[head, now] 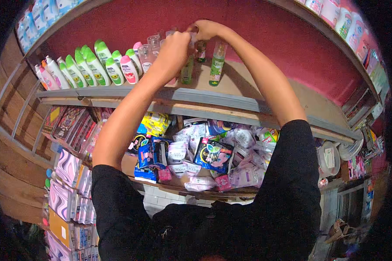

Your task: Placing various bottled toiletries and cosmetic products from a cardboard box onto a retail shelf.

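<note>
Both my hands are raised over the upper wooden shelf [248, 78], close together. My left hand [179, 44] is curled at the top of a clear-capped bottle with green liquid [187, 70]; its grip is partly hidden. Just behind and to the right, my right hand [206, 30] has bent fingers near the same spot, above a dark green bottle [201, 52] at the back; whether it holds anything does not show. Another green mist bottle [217, 65] stands upright to the right. Clear-capped bottles with pinkish contents [146, 58] stand left of my hands, partly behind my left forearm.
Green-capped white bottles [81, 68] stand in rows at the shelf's left. A grey front edge [215, 99] runs along the shelf. Below lie heaped plastic packets [212, 153]. A small fan [350, 148] is at right; packed goods [65, 195] are stacked at left.
</note>
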Demonstrator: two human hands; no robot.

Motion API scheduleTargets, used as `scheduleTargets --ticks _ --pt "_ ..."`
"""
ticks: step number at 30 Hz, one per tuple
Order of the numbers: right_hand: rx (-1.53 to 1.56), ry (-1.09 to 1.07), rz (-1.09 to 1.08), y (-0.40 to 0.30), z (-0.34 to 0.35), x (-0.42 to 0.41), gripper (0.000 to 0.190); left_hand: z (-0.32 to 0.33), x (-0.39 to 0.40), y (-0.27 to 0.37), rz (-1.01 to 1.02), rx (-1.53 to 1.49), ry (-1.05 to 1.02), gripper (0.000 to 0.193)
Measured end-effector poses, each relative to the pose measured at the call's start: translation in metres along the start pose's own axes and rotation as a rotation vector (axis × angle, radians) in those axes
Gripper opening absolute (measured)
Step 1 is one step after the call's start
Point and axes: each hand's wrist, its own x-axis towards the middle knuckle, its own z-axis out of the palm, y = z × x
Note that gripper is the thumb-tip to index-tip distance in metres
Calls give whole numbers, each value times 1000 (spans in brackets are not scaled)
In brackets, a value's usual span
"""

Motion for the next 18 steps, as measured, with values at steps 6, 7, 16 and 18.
scheduleTargets --ticks 6,7,16,18 --pt "-94 26 186 -7 4 5 46 0 -4 -2 20 39 8 9" --pt "-93 27 191 -3 8 5 46 0 -3 -1 42 48 4 8" --pt "-144 124 105 -3 11 4 61 6 -2 -3 38 71 -3 15" --pt "-105 -84 230 -18 -1 -2 65 6 -5 -4 19 77 5 17"
